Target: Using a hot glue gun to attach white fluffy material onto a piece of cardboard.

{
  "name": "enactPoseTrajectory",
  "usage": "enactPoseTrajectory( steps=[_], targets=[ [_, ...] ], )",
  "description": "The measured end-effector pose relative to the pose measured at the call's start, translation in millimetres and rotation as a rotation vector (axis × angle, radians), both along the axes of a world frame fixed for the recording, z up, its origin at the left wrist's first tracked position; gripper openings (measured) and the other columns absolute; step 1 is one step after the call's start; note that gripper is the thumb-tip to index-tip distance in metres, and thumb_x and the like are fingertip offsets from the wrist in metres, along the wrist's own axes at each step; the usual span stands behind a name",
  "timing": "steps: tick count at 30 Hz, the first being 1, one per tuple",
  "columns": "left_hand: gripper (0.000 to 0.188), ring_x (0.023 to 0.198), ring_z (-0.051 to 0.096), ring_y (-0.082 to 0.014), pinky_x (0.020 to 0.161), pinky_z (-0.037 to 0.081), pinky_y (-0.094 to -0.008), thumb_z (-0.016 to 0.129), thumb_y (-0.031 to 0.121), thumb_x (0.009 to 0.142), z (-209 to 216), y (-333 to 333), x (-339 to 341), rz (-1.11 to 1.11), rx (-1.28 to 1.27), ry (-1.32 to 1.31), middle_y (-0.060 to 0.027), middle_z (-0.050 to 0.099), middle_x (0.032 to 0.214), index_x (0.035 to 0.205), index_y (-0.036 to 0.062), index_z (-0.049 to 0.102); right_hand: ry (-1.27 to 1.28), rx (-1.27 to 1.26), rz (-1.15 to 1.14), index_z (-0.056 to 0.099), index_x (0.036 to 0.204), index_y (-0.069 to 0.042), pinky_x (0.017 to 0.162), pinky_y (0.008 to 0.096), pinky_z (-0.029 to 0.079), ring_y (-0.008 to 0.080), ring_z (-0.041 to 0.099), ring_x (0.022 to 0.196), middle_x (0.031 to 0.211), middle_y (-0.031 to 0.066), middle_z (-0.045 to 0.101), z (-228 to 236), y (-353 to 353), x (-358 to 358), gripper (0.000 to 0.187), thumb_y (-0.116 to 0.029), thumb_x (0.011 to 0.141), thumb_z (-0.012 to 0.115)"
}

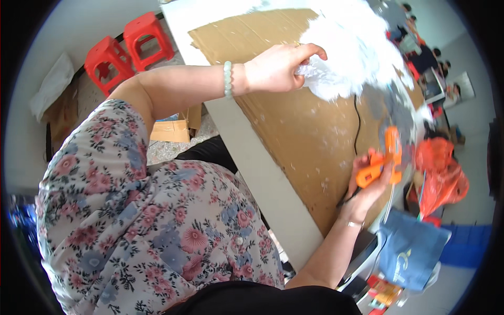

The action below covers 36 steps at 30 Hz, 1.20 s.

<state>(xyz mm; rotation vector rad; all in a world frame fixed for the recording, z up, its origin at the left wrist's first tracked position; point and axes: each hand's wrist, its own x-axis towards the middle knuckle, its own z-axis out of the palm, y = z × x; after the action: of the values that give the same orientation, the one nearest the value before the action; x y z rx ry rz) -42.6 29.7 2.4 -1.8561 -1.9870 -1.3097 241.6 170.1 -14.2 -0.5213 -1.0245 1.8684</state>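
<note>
My left hand (278,68), wearing a pale beaded bracelet, reaches over the table. Its fingers are curled and closed on the edge of some white fluffy material (328,86), whose exact kind I cannot make out. That piece touches or merges with a larger bright white heap (357,44), overexposed in places. Lower right, my right hand (367,191) grips an orange glue gun (391,149) by its handle, the gun's body standing above the fingers. Part of the handle is covered by my fingers. A black cord (357,123) lies on the cardboard between the hands.
Brown cardboard (283,136) with white scraps covers the white table (244,142). Beyond the right edge are a red plastic bag (443,181) and a blue bag (412,249). Red stools (148,39) and an open carton (170,131) stand left. People sit farther off.
</note>
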Motion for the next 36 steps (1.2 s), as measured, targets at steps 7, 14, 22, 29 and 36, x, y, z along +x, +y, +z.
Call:
enactPoseTrajectory(
  steps=[7, 14, 22, 29, 36],
  targets=[
    [0.039, 0.076, 0.063, -0.0177, 0.069, 0.052, -0.0264, 0.059, 0.005, 0.073, 15, -24, -134, 0.409, 0.29, -0.594, -0.0098, 0.064, 0.087, 0.111, 0.0071, 0.061, 0.047, -0.03, 0.011, 0.058, 0.096, -0.006, 0.066, 0.0283, 0.044, 0.016, 0.055, 0.073, 0.086, 0.007, 0.062, -13, 3, 8, 0.032, -0.037, 0.091, 0.055],
    [0.035, 0.075, 0.062, -0.0184, 0.066, 0.056, -0.0305, 0.061, 0.001, 0.073, -30, -54, -278, 0.739, 0.568, -1.148, -0.0083, 0.06, 0.086, 0.109, 0.0009, 0.059, 0.057, 0.004, 0.066, 0.058, 0.095, -0.006, 0.069, 0.0306, 0.047, 0.0182, 0.055, 0.074, 0.088, 0.0081, 0.06, -19, 3, 24, 0.032, -0.037, 0.092, 0.053],
    [0.039, 0.077, 0.063, -0.0198, 0.063, 0.057, -0.031, 0.063, 0.004, 0.073, 2, -52, -249, 0.805, 0.629, -0.992, -0.0108, 0.062, 0.092, 0.111, -0.0023, 0.057, 0.011, 0.088, 0.106, 0.06, 0.094, -0.009, 0.071, 0.0289, 0.042, 0.0147, 0.052, 0.075, 0.09, 0.0059, 0.061, -21, -15, 39, 0.035, -0.043, 0.091, 0.054],
    [0.032, 0.09, 0.062, -0.0307, 0.078, 0.051, -0.0402, 0.07, 0.023, 0.074, -17, -60, -291, 1.188, 0.462, -0.135, -0.0201, 0.064, 0.096, 0.096, 0.0001, 0.065, -0.009, 0.08, 0.123, 0.059, 0.095, -0.009, 0.07, 0.0315, 0.041, 0.016, 0.052, 0.074, 0.087, 0.0062, 0.062, -11, -32, 48, 0.035, -0.044, 0.091, 0.054],
    [0.034, 0.087, 0.063, -0.0368, 0.078, 0.05, -0.0415, 0.065, 0.035, 0.079, 2, -77, -271, 1.041, 0.417, -0.04, -0.0237, 0.064, 0.09, 0.09, 0.0035, 0.065, -0.03, 0.065, 0.155, 0.058, 0.094, -0.007, 0.072, 0.0323, 0.04, 0.0173, 0.053, 0.076, 0.086, 0.0069, 0.062, -9, -20, 41, 0.035, -0.042, 0.091, 0.054]
  ],
)
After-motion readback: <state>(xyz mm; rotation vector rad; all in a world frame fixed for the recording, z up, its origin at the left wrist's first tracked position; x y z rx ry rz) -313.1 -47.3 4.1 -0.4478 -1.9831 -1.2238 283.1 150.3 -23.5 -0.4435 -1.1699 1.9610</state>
